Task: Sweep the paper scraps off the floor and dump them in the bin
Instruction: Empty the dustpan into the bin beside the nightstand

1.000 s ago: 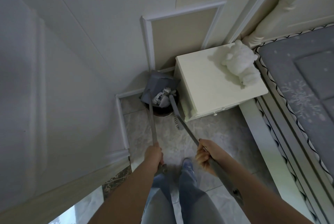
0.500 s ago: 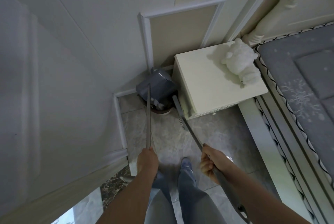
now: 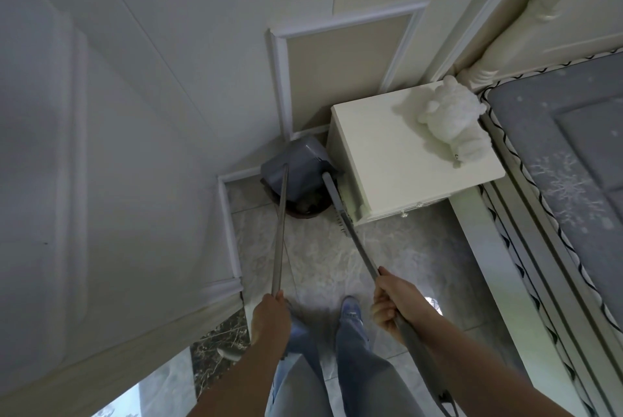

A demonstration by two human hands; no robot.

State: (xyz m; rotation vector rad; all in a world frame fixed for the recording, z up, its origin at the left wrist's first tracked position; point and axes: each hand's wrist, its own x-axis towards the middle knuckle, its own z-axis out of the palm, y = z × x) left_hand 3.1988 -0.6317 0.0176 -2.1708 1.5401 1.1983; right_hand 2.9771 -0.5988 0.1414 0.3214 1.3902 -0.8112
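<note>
The left hand (image 3: 269, 315) was curled around the long handle of the grey dustpan (image 3: 293, 170), and the right hand (image 3: 392, 302) gripped the handle of the broom (image 3: 337, 211); neither hand was free. Both handles ran away from the person toward the corner, the dustpan's nearly straight ahead and the broom's slanting in from the right. The dustpan was tipped up over the dark bin (image 3: 308, 209), which sat on the floor between the wall and the white bedside cabinet (image 3: 397, 160). Only the near rim of the bin showed, with something pale inside; whether those were the paper scraps could not be told. The broom head lay just beside the bin, close against the cabinet. The dumping looked nearly finished, and the left hand governed the tilt
</note>
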